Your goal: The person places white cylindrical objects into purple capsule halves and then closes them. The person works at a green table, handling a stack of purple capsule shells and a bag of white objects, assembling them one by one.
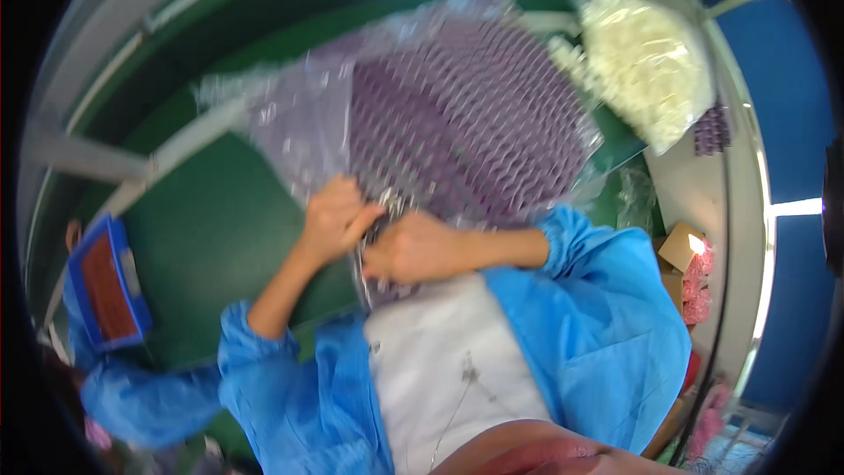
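A large clear plastic bag point(303, 114) lies across the green table, with purple textured pieces point(475, 105) packed in rows inside it. My left hand point(337, 218) is closed on the gathered near edge of the bag. Right beside it, my right hand point(409, 248) is also closed on the bag's plastic, close to my body. Some crumpled film shows between the two hands and hangs below them. What the fingers pinch exactly is hidden by the knuckles.
A clear bag of cream-coloured pieces point(646, 62) sits at the far right. On the left is a blue tray point(110, 281) with a reddish-brown inside, near a co-worker's blue sleeve point(154, 400). Cardboard point(680, 248) and pink bundles point(697, 286) stand at the right.
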`<action>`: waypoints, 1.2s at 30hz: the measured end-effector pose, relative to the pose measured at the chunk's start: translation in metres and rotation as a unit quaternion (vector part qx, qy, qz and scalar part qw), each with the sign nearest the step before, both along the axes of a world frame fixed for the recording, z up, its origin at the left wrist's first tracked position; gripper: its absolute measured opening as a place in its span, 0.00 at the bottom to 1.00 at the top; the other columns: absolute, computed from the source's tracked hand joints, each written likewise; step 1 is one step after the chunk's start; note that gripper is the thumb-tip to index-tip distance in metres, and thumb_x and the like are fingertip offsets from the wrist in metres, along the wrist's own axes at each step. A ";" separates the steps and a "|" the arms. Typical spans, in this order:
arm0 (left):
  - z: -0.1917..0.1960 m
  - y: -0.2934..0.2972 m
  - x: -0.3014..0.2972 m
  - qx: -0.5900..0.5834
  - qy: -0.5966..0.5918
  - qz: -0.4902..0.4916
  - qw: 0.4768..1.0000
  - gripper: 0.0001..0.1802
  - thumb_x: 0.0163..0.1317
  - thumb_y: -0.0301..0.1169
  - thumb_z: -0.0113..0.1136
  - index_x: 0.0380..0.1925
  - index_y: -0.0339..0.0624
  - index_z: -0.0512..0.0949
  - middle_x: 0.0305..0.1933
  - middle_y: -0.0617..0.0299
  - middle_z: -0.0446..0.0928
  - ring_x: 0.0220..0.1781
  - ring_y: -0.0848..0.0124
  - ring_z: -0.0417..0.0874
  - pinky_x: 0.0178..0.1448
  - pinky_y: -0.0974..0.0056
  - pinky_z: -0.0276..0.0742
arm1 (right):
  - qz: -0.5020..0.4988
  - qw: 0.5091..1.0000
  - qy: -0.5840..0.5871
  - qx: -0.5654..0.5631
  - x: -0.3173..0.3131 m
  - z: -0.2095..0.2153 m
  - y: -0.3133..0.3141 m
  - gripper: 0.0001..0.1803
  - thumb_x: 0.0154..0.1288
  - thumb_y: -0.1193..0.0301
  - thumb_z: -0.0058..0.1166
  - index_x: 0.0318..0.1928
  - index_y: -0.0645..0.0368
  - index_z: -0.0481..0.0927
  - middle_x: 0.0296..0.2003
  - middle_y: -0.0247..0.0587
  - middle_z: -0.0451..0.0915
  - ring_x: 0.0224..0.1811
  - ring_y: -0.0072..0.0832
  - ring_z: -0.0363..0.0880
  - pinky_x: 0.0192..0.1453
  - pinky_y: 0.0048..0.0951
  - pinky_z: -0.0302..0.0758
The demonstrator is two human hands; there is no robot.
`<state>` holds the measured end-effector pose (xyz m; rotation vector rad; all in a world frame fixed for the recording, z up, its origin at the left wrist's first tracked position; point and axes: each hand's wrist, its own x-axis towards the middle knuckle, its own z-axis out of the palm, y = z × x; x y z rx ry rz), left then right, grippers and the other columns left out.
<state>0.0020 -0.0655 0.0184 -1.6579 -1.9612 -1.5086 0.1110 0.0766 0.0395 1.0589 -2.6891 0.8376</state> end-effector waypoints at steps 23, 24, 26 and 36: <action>-0.002 -0.026 0.019 0.016 -0.031 0.246 0.969 0.22 0.51 0.20 0.60 0.09 0.38 0.57 0.14 0.57 0.57 0.22 0.62 0.62 0.31 0.61 0.57 | -0.448 0.807 0.318 -0.218 -0.067 0.236 0.313 0.06 0.68 0.72 0.41 0.40 0.62 0.69 0.24 0.38 0.73 0.25 0.27 0.74 0.33 0.28 0.73; -0.001 -0.025 0.022 -0.008 -0.031 0.259 0.965 0.22 0.50 0.21 0.61 0.09 0.39 0.57 0.14 0.58 0.58 0.23 0.61 0.63 0.32 0.61 0.58 | -0.499 0.715 0.447 -0.199 -0.085 0.273 0.340 0.08 0.68 0.71 0.43 0.41 0.63 0.68 0.22 0.39 0.76 0.26 0.29 0.78 0.33 0.30 0.74; 0.000 -0.028 0.027 -0.044 -0.042 0.291 0.955 0.22 0.50 0.22 0.63 0.08 0.40 0.58 0.14 0.58 0.59 0.24 0.61 0.65 0.33 0.60 0.60 | -0.495 0.634 0.492 -0.334 -0.123 0.343 0.375 0.12 0.65 0.67 0.48 0.38 0.65 0.71 0.26 0.41 0.80 0.22 0.26 0.79 0.30 0.26 0.75; 0.016 0.002 0.043 -0.133 -0.077 0.508 0.848 0.39 0.47 0.35 0.69 0.59 0.36 0.63 0.62 0.43 0.57 0.65 0.48 0.57 0.67 0.54 0.56 | -0.697 0.611 0.327 0.184 -0.313 0.402 0.649 0.18 0.58 0.64 0.52 0.43 0.64 0.79 0.38 0.55 0.80 0.43 0.44 0.79 0.49 0.40 0.75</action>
